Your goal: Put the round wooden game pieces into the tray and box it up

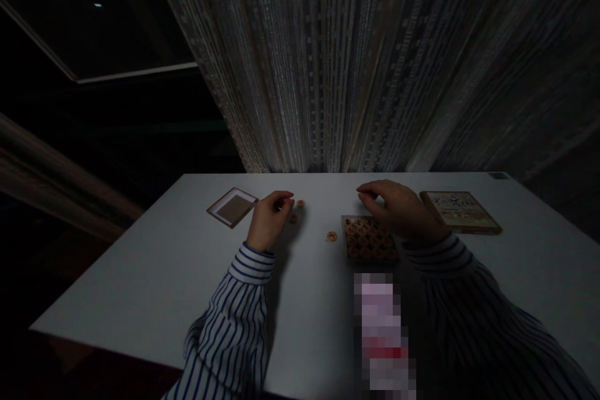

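Observation:
My left hand (pixel 270 219) is above the white table with its thumb and forefinger drawn together; whatever may be between them is hidden. Two round xiangqi pieces lie close by its fingertips, one piece (pixel 300 203) just right of them and another piece (pixel 294 218) nearer to me. Over the far right corner of an open box (pixel 370 261) hovers my right hand (pixel 398 209), thumb and fingers curved with a small gap and nothing visible in them. Rows of xiangqi pieces (pixel 363 240) fill the box. A single piece (pixel 332 236) with a red character lies left of it.
Left of my left hand lies a shallow framed lid or tray (pixel 233 207). A flat box or cover with printed writing (pixel 462 211) is on the right. A striped string curtain (pixel 319 62) hangs behind the white table (pixel 140 275). A pixelated patch covers the front. The room is dim.

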`<act>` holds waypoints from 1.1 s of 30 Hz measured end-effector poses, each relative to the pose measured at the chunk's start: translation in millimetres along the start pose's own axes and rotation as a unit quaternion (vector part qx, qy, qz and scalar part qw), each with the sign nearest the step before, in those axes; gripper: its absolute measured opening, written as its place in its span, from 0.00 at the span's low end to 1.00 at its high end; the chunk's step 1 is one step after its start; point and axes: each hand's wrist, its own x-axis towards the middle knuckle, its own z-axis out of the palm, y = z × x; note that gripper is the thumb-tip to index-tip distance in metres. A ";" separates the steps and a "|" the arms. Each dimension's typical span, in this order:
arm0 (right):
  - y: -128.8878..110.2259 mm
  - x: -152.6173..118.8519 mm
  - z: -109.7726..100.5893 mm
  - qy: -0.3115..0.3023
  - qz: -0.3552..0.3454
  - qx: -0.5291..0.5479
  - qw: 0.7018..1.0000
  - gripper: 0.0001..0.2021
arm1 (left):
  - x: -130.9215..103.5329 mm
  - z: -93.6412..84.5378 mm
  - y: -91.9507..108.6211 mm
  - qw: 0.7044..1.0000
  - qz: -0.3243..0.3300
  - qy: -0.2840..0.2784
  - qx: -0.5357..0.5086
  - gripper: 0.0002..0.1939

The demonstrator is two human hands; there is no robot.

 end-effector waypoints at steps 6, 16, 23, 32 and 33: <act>-1.6 1.4 16.8 -0.036 -0.027 -0.005 0.999 0.14 | -8.4 7.0 -19.7 0.999 -0.005 -0.014 0.042 0.13; -17.6 15.6 27.6 -0.157 -0.055 -0.084 0.982 0.14 | -15.8 32.6 -62.3 0.988 0.009 0.005 0.154 0.16; -22.8 31.3 48.0 -0.209 -0.092 -0.109 0.967 0.16 | -17.1 44.2 -73.6 0.982 0.021 -0.017 0.187 0.17; -32.7 41.5 65.4 -0.240 -0.115 -0.122 0.956 0.16 | -15.0 47.5 -74.1 0.976 0.005 -0.036 0.216 0.17; -32.7 41.8 67.1 -0.240 -0.116 -0.122 0.956 0.16 | -14.8 47.6 -73.9 0.975 0.003 -0.039 0.219 0.17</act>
